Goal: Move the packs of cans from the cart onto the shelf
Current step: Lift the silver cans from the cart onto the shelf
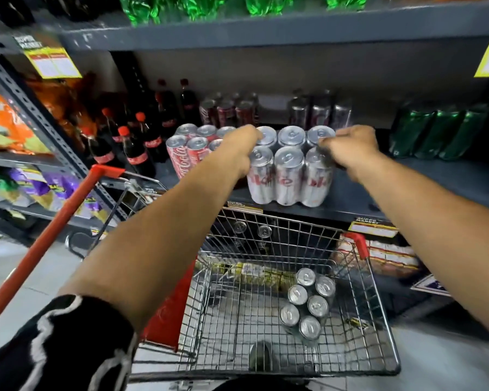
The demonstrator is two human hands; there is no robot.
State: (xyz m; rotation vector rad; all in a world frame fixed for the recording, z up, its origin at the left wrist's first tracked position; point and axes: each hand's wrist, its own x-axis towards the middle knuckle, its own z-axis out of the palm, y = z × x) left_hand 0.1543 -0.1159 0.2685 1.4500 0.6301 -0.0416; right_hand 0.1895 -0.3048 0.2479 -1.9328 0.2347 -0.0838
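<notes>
— Fingers [326, 145] of both hands are curled down onto the silver pack of cans [290, 167], are they?

— Yes. Going from the left of the frame: bags of snacks [6, 128] fill the shelves at the far left, then dark cola bottles [130, 142] with red caps stand at the left end of the shelf [435, 182]. Just right of them sits a red pack of cans [191, 145], already on the shelf.

— And the left hand?

— The left hand [242, 146] comes in at centre frame, closed over the top left corner of the silver pack, its knuckles just beside the red pack. The pack stands upright near the shelf's front edge, six tops showing.

— The right hand?

— The right hand [353, 145] grips the pack's top right corner, fingers bent over the rim of the end cans. That part is blurred, so I cannot tell how far they wrap.

— Anything behind?

— More red and silver cans [319, 111] at the back, and green bottles [438, 131] to the right.

— What is in the cart?

— The cart [390, 328] is below, lower centre of the frame, with one more pack of cans [308, 303] standing towards its right side, tops up. A red handle [40, 249] slants across the lower left.
</notes>
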